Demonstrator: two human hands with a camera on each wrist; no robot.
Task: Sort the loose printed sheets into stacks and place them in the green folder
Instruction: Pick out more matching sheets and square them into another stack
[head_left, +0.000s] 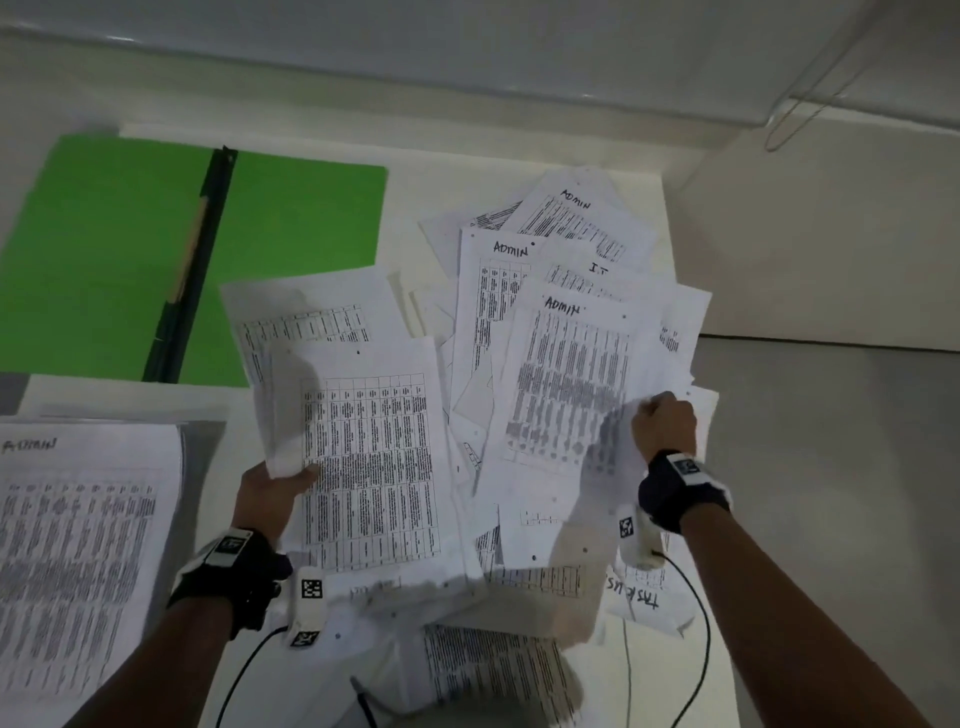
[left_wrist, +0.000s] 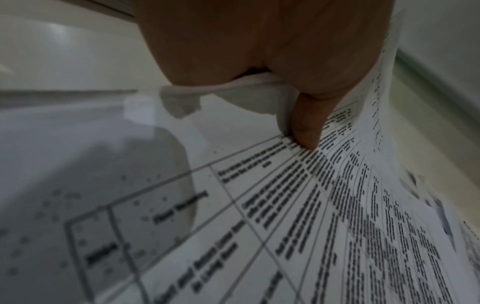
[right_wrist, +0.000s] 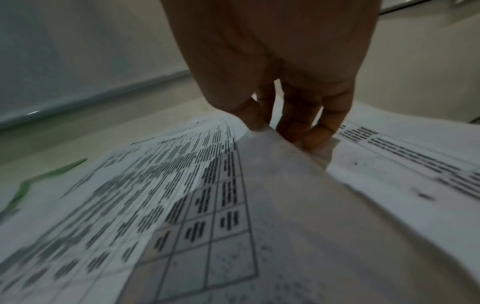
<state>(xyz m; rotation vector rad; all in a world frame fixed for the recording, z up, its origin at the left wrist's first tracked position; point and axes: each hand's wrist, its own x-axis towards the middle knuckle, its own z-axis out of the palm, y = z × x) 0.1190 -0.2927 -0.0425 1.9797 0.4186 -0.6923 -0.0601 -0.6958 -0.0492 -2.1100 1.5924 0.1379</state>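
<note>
The left hand (head_left: 270, 493) is gripping the near left edge of a printed sheet (head_left: 371, 467), thumb (left_wrist: 306, 131) pressing on its top face and the other fingers hidden beneath, holding it above the table (head_left: 545, 161). The right hand (head_left: 665, 421) is pinching a second sheet (head_left: 566, 384) marked ADMIN by its near right corner, fingers (right_wrist: 322, 131) curling closed round the paper's edge. Both sheets are hanging over a loose pile of sheets (head_left: 550, 249) that is sprawling across the middle and right of the table, reaching its right edge. The green folder (head_left: 104, 249) is lying open and flat at the far left, holding no paper, with bare table showing beyond it. A neater stack (head_left: 78, 545) is sitting at the near left.
</note>
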